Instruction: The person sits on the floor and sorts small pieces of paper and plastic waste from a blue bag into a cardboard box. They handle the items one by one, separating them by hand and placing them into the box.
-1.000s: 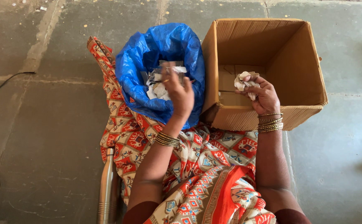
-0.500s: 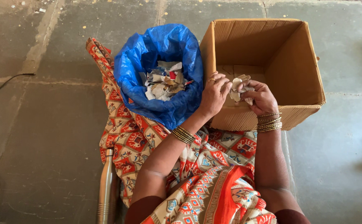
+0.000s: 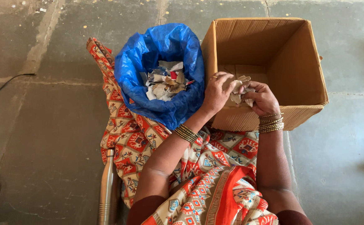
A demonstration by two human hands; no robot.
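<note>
Both hands now meet over the near wall of the cardboard box [image 3: 273,50]. The left hand [image 3: 217,92], which a second ago hung over the blue plastic bag [image 3: 148,50] with a scrap pinched in its fingertips, has crossed to the right and closed its fingers on the small bundle of pale paper scraps [image 3: 237,95] — the same bundle the right hand [image 3: 263,99] held alone before. The right hand has sunk slightly and stays curled around the bundle from the other side. The heap of torn scraps [image 3: 165,85] lies uncovered in the bag. Box, bag and the steel bottle [image 3: 107,187] on the stone floor [image 3: 44,125] have not moved.
</note>
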